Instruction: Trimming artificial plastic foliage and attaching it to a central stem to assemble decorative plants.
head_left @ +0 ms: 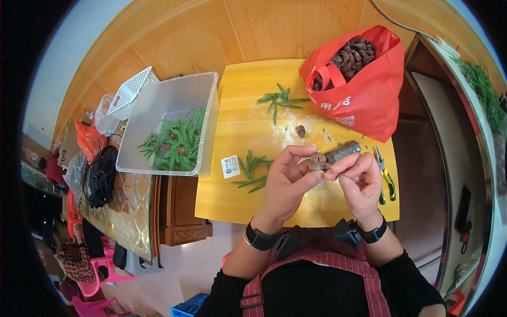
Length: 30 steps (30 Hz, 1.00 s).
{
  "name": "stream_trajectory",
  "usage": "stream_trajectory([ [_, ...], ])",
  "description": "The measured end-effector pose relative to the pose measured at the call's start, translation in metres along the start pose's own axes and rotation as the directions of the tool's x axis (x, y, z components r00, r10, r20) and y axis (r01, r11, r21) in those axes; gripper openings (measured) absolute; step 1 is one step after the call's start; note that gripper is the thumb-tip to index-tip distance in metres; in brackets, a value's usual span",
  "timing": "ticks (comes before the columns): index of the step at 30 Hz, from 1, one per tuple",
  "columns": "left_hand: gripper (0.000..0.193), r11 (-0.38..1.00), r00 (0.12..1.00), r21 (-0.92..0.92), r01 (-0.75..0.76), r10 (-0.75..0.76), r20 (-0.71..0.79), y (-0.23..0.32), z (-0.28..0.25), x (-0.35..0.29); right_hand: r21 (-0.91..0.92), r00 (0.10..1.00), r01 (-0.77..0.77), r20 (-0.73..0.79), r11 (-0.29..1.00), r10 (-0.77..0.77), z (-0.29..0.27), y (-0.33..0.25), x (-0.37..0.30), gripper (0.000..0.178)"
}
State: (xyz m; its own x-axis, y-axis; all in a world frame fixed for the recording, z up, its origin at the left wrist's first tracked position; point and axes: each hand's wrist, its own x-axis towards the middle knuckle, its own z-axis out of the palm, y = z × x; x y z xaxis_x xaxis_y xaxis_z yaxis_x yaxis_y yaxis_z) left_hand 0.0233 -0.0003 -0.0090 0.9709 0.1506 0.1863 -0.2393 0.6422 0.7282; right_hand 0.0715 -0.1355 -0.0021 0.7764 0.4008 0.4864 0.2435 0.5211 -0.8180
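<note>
Between the fingertips of my left hand [285, 184] is a small brown rounded piece [317, 161], probably a pine cone, though its details are hard to make out. My right hand [362, 186] pinches close beside it, thumb against fingers; whatever thin thing it grips is too small to tell. Just behind my fingers lies a dark cylindrical bundle [346, 150] on the yellow table [237, 203]. A loose pine cone [300, 131] rests farther back. Green artificial pine sprigs [280, 100] lie at the far side, and another sprig [254, 172] is left of my left hand.
A red bag [372, 100] full of pine cones stands back right. Pliers with yellow-black handles [388, 185] lie at the right edge. On the left, a clear plastic bin [210, 113] holds finished-looking sprigs with cones. A white label card [231, 166] lies near it.
</note>
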Motion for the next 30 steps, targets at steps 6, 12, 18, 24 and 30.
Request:
stream_trajectory([
  [6, 0.039, 1.000, 1.000, 0.011, 0.002, -0.002, 0.029, -0.002, -0.001, -0.001, 0.035, 0.998, 0.021, 0.065, 0.999, -0.024, -0.011, 0.002, -0.002, 0.015],
  [12, 0.040, 0.996, 0.996, 0.073, -0.043, 0.037, 0.080, -0.003, -0.001, -0.001, -0.061, 1.000, -0.003, -0.027, 0.998, 0.002, -0.011, 0.001, -0.002, 0.015],
  [18, 0.039, 0.997, 0.999, 0.079, 0.002, -0.005, 0.039, -0.002, 0.002, -0.002, -0.147, 0.996, 0.037, -0.074, 0.988, -0.048, -0.014, 0.008, -0.005, 0.016],
  [24, 0.027, 0.999, 0.999, 0.050, 0.019, -0.021, 0.030, -0.002, 0.002, -0.003, -0.231, 0.990, 0.047, -0.118, 0.972, -0.076, -0.012, 0.011, -0.007, 0.016],
  [30, 0.025, 0.998, 0.999, -0.033, 0.048, -0.048, 0.003, -0.006, -0.002, 0.000, -0.313, 0.993, 0.075, -0.064, 0.947, -0.100, -0.015, 0.011, -0.007, 0.015],
])
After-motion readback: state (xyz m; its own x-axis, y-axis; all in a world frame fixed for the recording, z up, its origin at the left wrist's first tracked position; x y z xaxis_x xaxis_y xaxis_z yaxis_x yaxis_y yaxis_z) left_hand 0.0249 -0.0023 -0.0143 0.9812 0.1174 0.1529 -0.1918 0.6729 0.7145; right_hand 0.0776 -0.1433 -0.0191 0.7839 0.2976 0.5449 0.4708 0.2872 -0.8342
